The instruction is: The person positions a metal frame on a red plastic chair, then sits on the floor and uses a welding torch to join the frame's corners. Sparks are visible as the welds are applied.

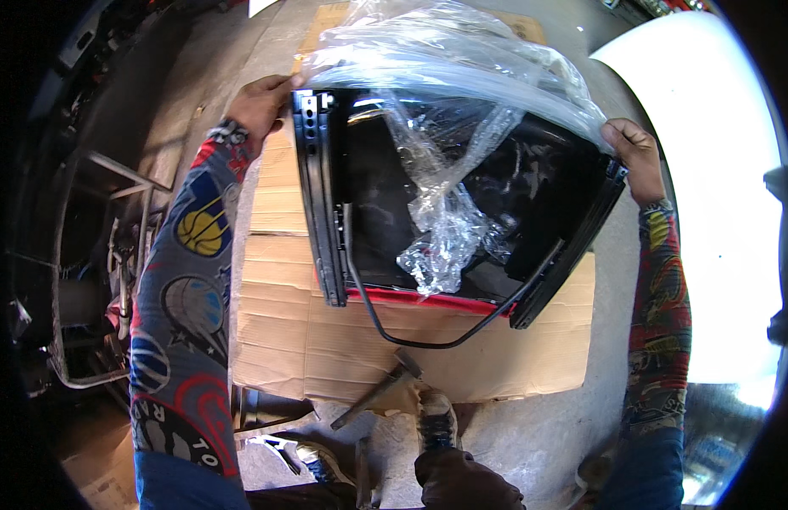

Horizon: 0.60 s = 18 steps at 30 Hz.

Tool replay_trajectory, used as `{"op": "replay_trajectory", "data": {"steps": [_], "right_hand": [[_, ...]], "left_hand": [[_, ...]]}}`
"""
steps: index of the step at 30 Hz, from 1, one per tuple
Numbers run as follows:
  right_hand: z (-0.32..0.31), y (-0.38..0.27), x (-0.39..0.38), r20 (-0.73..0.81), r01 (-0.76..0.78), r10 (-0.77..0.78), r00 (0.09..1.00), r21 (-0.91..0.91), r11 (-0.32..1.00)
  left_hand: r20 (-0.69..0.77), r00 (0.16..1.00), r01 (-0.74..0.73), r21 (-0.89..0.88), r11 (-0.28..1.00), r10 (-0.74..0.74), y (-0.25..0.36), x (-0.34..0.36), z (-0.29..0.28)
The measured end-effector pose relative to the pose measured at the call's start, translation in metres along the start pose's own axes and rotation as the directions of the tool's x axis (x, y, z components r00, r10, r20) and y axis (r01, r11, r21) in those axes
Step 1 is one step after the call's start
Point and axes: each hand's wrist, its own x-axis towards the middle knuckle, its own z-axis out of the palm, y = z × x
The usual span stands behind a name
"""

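Because it surrounds the black glossy panel assembly with metal rails (pixel 530 195), a grey concrete floor (pixel 543 438) is the broadest thing in view; right of the assembly stands a large, smooth, curved white panel (pixel 708 195), brightly lit; beneath the assembly lies a flat brown corrugated cardboard sheet (pixel 279 323), reaching out past its near side; the assembly itself sits over the cardboard's middle, between the hands; left of it is a rack of bare metal tubing (pixel 126 172); over its far end bunches a crumpled clear plastic sheet (pixel 445 59), one twisted length trailing down its black face.

At the assembly's far left corner the left hand (pixel 258 110) is clamped on the plastic's edge; at its far right corner the right hand (pixel 636 153) pinches the same edge, thumb uppermost; the hands are well apart, and whether either also grips a rail cannot be told; a black slotted rail (pixel 320 195) forms the assembly's left side; a thin bent black bar (pixel 432 344) loops out past its near edge, beside a narrow red strip (pixel 428 302); nearer than the assembly lie a hammer-like tool (pixel 373 398) and a dark, pale-toed shoe (pixel 436 421).
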Motion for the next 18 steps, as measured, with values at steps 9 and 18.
{"op": "replay_trajectory", "data": {"steps": [9, 18], "right_hand": [[0.018, 0.023, -0.024, -0.262, -0.207, 0.335, 0.905, 0.418, 0.884], [0.056, -0.005, -0.105, -0.468, 0.050, 0.161, 0.869, 0.407, 0.912]], "left_hand": [[-0.064, 0.989, -0.144, -0.161, 0.976, 0.135, -0.018, 0.007, 0.011], [-0.055, 0.962, -0.274, -0.153, 0.949, 0.268, -0.057, 0.011, -0.002]]}}
